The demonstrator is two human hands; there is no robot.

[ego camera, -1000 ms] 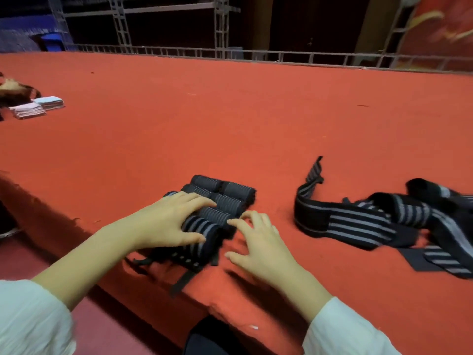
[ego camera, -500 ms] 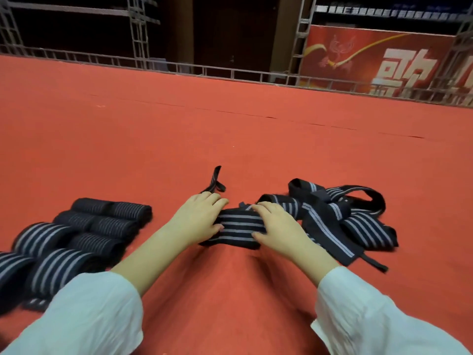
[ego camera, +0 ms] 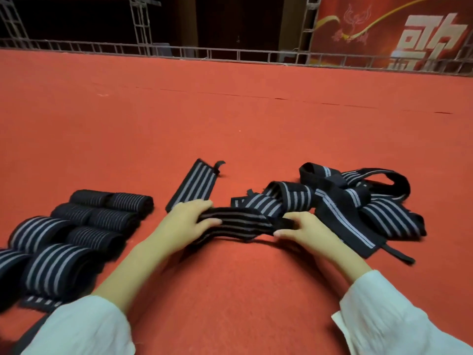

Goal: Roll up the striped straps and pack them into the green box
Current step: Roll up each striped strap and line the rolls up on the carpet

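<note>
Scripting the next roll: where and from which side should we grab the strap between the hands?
Probably the plain black end at the right hand, pinched across its width from the near side. The strap is a flat band, the loose pile crowds its far side, and the left hand grips the other part.

The desk [ego camera: 230, 124] was covered in red felt-like cloth, matt and slightly fuzzy. The strap [ego camera: 238, 224] at lower centre, the loose straps [ego camera: 358, 201] at centre right and the rolled straps [ego camera: 58, 265] at lower left were woven cloth, matt and finely ribbed. The sleeves [ego camera: 84, 326] were white cloth, matt and creased. The truss [ego camera: 139, 21] at upper left was dull grey metal. The banner [ego camera: 384, 29] at upper right had a smooth printed face.
</note>
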